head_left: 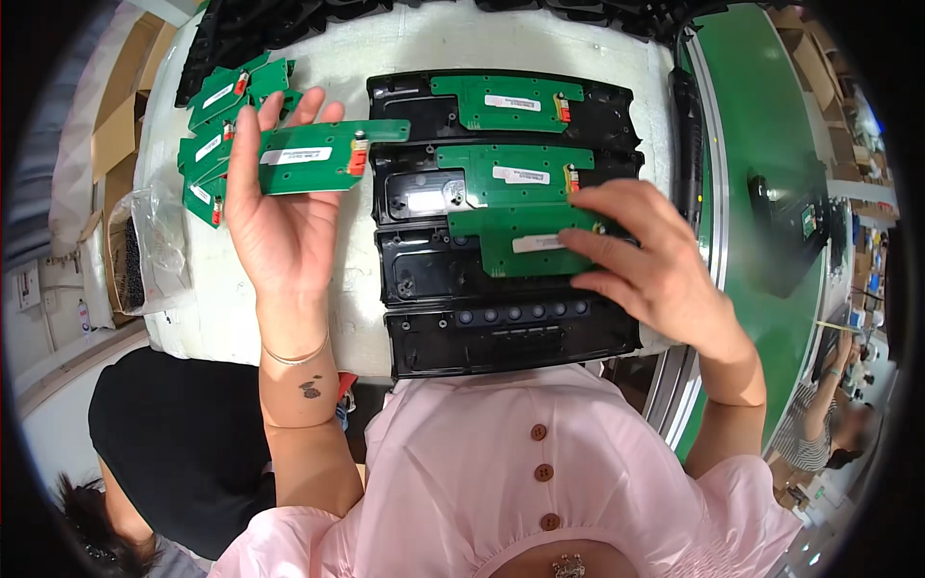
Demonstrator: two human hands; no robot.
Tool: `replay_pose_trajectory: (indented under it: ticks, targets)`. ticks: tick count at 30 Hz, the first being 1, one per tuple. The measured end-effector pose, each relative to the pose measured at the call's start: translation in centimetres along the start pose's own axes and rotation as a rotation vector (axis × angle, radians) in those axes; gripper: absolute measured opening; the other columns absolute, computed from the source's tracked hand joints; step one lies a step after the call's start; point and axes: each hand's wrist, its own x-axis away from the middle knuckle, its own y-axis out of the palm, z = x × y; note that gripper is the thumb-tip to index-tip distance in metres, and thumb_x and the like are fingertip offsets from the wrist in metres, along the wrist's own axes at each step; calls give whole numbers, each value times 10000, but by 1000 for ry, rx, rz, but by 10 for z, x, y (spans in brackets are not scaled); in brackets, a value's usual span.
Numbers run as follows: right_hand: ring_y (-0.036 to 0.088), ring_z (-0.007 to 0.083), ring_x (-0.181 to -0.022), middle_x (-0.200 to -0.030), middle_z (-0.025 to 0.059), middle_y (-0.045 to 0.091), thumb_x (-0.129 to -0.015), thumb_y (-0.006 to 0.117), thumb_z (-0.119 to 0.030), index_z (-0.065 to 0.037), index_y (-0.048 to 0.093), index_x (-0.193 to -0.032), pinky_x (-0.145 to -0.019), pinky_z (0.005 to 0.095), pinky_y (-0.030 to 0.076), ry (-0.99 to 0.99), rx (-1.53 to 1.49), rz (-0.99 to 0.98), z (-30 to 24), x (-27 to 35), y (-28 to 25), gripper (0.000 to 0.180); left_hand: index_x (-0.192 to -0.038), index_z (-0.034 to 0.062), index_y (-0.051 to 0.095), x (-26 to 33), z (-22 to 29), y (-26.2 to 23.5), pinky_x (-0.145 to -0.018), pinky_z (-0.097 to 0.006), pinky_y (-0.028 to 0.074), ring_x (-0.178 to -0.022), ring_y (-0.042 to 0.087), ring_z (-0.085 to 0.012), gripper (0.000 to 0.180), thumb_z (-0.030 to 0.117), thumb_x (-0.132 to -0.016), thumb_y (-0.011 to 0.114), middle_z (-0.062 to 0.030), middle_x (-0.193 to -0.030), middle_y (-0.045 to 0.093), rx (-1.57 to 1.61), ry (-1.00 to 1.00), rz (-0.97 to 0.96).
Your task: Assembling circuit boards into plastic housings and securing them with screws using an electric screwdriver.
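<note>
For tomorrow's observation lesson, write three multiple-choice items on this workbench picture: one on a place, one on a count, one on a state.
1. Where does the pile of loose green boards lie?
A. left of the black housings
B. on the green conveyor
C. in the cardboard box

2. How many black housings lie in the row on the white table?
A. two
B. four
C. six

3. What is the state of the nearest housing?
A. it carries a green board
B. it has no board in it
C. it is wrapped in plastic

Answers:
1 A, the pile sits at the table's left part, beyond the left hand, which holds a green board.
2 B, four housings lie one behind another.
3 B, only its dark buttons show; the right hand presses a board onto the housing behind it.
</note>
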Motion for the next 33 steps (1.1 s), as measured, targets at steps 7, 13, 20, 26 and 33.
replay_pose_trajectory:
  ticks: [7, 13, 20, 26, 33]
  targets:
    - [492, 324, -971, -1084, 139, 514, -621, 692, -171, -15, 615, -917, -815, 407, 420, 36, -38, -40, -4, 12, 23, 344, -1169, -13, 424, 5, -10, 1, -848, -413, 462, -1059, 519, -290, 410, 264, -880, 511, -207, -1147, 508, 13, -136, -37]
    - [485, 281, -1011, -1090, 108, 504, -600, 707, -134, -33, 604, -920, -821, 374, 414, 96, -22, 6, -3, 17, 23, 351, -1194, -5, 406, 2, -7, -3, -863, -436, 452, -1070, 510, -295, 414, 266, -892, 487, -209, -1158, 498, 34, -153, -85]
    - [509, 255, -957, -986, 83, 560, -607, 694, -107, -23, 611, -894, -790, 364, 429, 76, 24, 34, 2, 25, 25, 311, -1207, 8, 403, 1, -6, -8, -843, -451, 467, -1075, 505, -294, 406, 266, -901, 466, -210, -1174, 483, 91, -212, -172]
    - [528, 225, -869, -919, 61, 575, -595, 683, -54, -22, 612, -883, -759, 342, 434, 55, 6, 92, 3, 25, 30, 298, -1192, 1, 422, 2, -7, -7, -840, -449, 467, -1065, 506, -289, 393, 265, -903, 459, -207, -1156, 493, 91, -217, -187]
    - [545, 288, -845, -922, 108, 579, -617, 692, -39, 4, 601, -903, -764, 372, 455, 61, -73, 78, 4, 26, 36, 304, -1180, -4, 434, 2, -8, -7, -847, -450, 461, -1054, 510, -287, 385, 263, -904, 457, -205, -1148, 499, 77, -215, -186]
